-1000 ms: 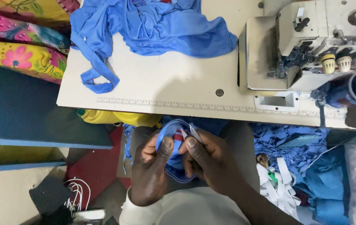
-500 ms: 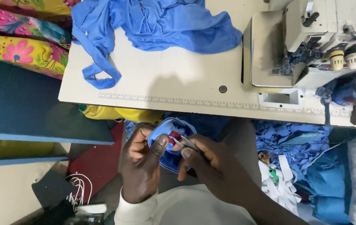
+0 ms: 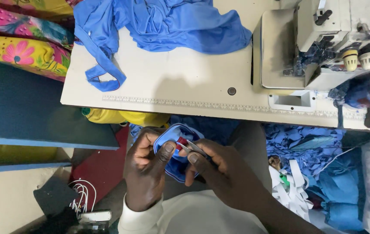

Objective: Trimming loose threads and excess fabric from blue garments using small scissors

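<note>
Below the table's front edge, my left hand [image 3: 147, 167] pinches a small blue fabric piece [image 3: 174, 134] with a bit of red at its edge. My right hand [image 3: 219, 171] grips small metal thread snips [image 3: 192, 148], their tip touching the red spot on the fabric. Both hands are close together over my lap. On the white sewing table [image 3: 172, 86] lies a heap of blue cloth [image 3: 163, 24] with a strap loop hanging toward the front edge.
A sewing machine [image 3: 323, 43] stands at the table's right end, with thread cones beside it. Blue and white fabric scraps [image 3: 306, 164] pile up on the floor at right. Floral cloth [image 3: 20, 39] and a dark blue bench [image 3: 29, 112] are at left.
My hands have drawn slightly lower and the snips have come up against the red spot on the blue piece. The camera has shifted a little.
</note>
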